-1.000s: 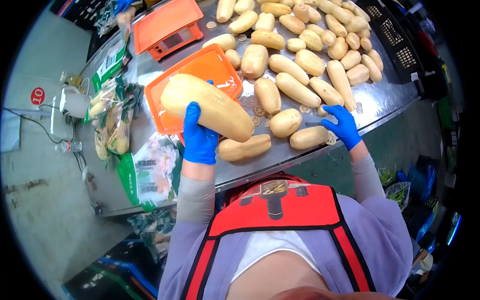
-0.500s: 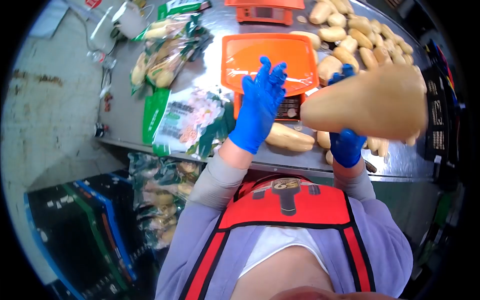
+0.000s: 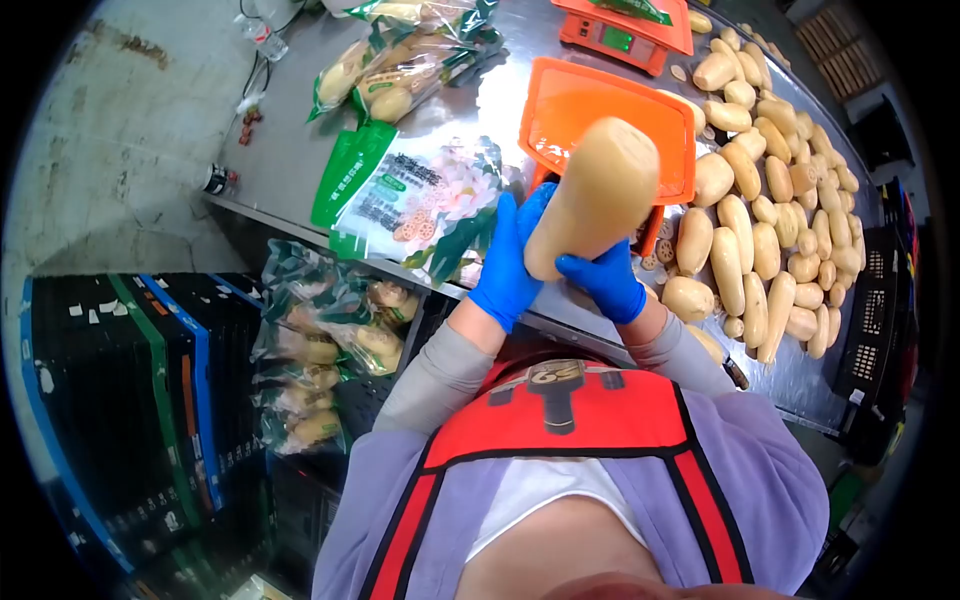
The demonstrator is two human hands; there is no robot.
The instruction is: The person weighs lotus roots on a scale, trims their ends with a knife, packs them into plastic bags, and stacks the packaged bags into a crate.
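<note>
In front of me, above the near edge of the table, a thick pale lotus root (image 3: 600,190) is held up at a tilt. My right hand (image 3: 608,282), in a blue glove, grips its lower end with the thumb across the near side. My left hand (image 3: 510,260), also gloved in blue, closes against its left side; some of its fingers are hidden behind the root. Beyond the root is an orange tray (image 3: 560,100), partly covered by it. A printed green and clear lotus root bag (image 3: 400,200) lies flat by my left hand.
Many loose lotus roots (image 3: 765,245) cover the right of the metal table. An orange scale (image 3: 615,40) stands at the back. Filled bags (image 3: 400,85) lie back left; more bags (image 3: 315,350) sit below the table edge, beside stacked dark crates (image 3: 110,390). A knife (image 3: 735,375) lies near the front edge.
The lotus root has come left and turned more upright in my right hand. My left hand, spread over the orange tray before, is now on the root. The view has shifted rightward.
</note>
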